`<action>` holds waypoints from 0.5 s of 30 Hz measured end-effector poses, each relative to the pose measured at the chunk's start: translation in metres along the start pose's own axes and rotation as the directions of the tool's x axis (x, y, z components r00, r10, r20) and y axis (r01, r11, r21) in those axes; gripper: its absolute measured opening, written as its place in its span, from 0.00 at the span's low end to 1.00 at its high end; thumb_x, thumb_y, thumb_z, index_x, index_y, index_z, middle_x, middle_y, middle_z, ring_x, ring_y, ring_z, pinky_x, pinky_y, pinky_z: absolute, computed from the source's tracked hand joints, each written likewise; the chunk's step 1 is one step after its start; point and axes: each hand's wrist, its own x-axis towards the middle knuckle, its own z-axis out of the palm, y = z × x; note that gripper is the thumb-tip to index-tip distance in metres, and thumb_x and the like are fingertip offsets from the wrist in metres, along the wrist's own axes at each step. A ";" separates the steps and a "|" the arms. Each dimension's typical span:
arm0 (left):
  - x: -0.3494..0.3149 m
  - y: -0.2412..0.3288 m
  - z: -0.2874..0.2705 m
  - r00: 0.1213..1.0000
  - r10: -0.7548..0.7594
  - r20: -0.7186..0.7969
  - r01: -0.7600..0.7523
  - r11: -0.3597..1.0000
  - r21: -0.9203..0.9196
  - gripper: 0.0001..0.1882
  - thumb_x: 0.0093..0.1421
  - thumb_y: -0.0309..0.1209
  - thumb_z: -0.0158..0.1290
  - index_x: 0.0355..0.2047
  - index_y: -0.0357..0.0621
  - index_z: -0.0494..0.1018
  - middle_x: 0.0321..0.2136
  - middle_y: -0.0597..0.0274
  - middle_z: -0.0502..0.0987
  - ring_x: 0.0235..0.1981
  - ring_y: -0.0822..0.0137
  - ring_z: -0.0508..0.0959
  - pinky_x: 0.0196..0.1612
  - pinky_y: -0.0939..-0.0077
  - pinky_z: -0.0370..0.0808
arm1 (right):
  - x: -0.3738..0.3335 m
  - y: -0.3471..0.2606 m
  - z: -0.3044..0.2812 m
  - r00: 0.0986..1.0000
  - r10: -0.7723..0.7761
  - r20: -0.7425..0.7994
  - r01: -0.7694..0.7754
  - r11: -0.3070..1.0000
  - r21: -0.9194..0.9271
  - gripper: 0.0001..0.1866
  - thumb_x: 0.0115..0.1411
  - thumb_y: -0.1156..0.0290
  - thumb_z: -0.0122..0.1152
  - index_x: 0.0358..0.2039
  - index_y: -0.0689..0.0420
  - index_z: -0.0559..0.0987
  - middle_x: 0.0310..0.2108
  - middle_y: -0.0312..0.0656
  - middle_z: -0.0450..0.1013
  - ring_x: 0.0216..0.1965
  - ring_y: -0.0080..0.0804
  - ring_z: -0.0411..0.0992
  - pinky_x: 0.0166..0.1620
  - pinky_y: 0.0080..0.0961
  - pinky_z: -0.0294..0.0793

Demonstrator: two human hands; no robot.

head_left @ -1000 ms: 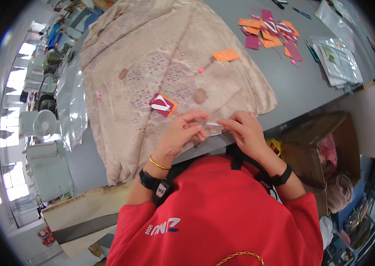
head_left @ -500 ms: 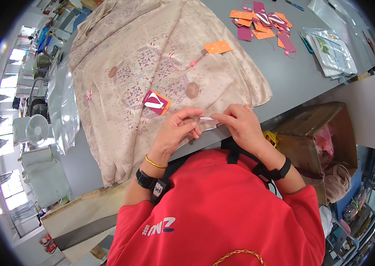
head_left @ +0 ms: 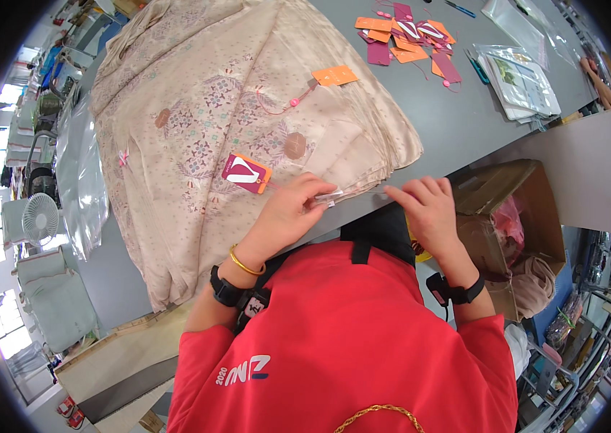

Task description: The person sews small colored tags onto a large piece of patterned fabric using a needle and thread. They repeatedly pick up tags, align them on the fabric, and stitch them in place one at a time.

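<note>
Left hand [head_left: 287, 213] pinching small white label [head_left: 329, 196] between thumb and fingers, at near right edge of patterned beige cloth [head_left: 197, 133]. Right hand [head_left: 430, 216] just right of it, thumb and index close together; can't tell if anything's between them. Open cardboard box [head_left: 544, 209] further right. Maroon-orange tag [head_left: 246, 173] lies on cloth, just left of left hand; orange tag [head_left: 335, 75] farther out. Tag pile [head_left: 410, 45] on far side of grey table [head_left: 450, 144].
</note>
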 end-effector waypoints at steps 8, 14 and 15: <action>0.012 0.002 0.016 0.991 0.071 -0.111 -0.032 0.946 0.321 0.05 0.67 0.26 0.62 0.41 0.38 0.83 0.36 0.57 0.79 0.34 0.56 0.81 0.38 0.66 0.77 | 0.005 -0.010 0.012 0.999 0.021 -0.048 -0.020 1.000 0.018 0.23 0.55 0.79 0.65 0.52 0.47 0.85 0.38 0.31 0.76 0.42 0.35 0.74 0.49 0.37 0.68; 0.010 0.006 0.013 0.996 -0.022 -0.085 0.045 0.960 0.275 0.05 0.68 0.29 0.61 0.37 0.41 0.83 0.35 0.58 0.79 0.37 0.51 0.82 0.40 0.60 0.77 | 0.046 -0.012 0.021 0.966 0.181 -0.186 -0.146 0.971 0.188 0.15 0.64 0.73 0.70 0.51 0.49 0.84 0.40 0.38 0.79 0.42 0.43 0.77 0.48 0.38 0.71; 0.009 0.007 0.014 0.996 -0.015 -0.093 0.040 0.960 0.277 0.05 0.68 0.29 0.61 0.37 0.41 0.83 0.35 0.58 0.79 0.37 0.52 0.82 0.40 0.60 0.77 | 0.049 -0.019 0.024 0.981 0.153 -0.122 -0.114 0.953 0.281 0.14 0.65 0.71 0.71 0.51 0.50 0.84 0.40 0.39 0.79 0.42 0.44 0.77 0.48 0.38 0.71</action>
